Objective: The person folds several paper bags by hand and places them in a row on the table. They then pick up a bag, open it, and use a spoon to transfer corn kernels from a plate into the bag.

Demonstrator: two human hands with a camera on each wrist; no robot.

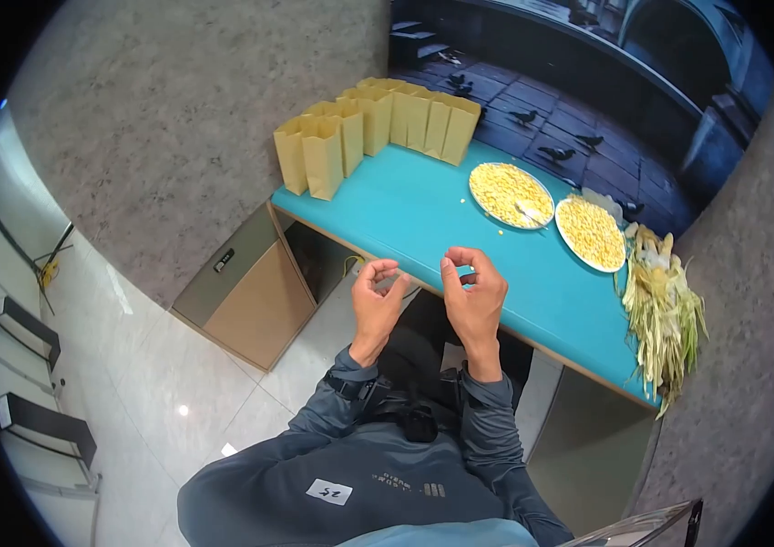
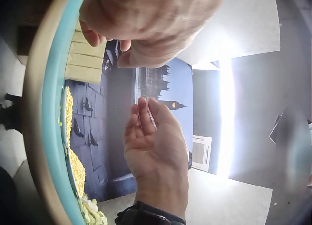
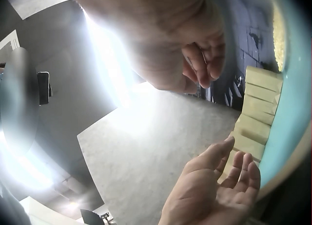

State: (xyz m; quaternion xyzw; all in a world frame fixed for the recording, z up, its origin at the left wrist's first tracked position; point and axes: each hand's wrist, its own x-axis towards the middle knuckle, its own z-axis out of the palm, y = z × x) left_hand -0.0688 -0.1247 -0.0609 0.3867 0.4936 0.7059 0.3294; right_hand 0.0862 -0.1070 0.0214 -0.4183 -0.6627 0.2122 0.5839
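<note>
Both hands are raised just off the front edge of the teal table (image 1: pixel 387 219), palms facing each other with a gap between. The left hand (image 1: pixel 376 310) has loosely bent fingers and holds nothing. The right hand (image 1: pixel 475 301) is also empty, its fingers and thumb curved loosely apart. In the left wrist view the left hand (image 2: pixel 151 20) is above and the right hand (image 2: pixel 158 149) below, fingers relaxed. The right wrist view has the right hand (image 3: pixel 161 39) on top and the left hand (image 3: pixel 204 186) beneath it.
Several upright paper bags (image 1: pixel 322 159) line the table's left and back edges. Two plates of yellow kernels (image 1: pixel 501 190) (image 1: pixel 590 232) stand at right, a spoon (image 1: pixel 531 212) on one. Corn husks (image 1: pixel 665 314) hang over the right edge. A cabinet (image 1: pixel 246 292) is below left.
</note>
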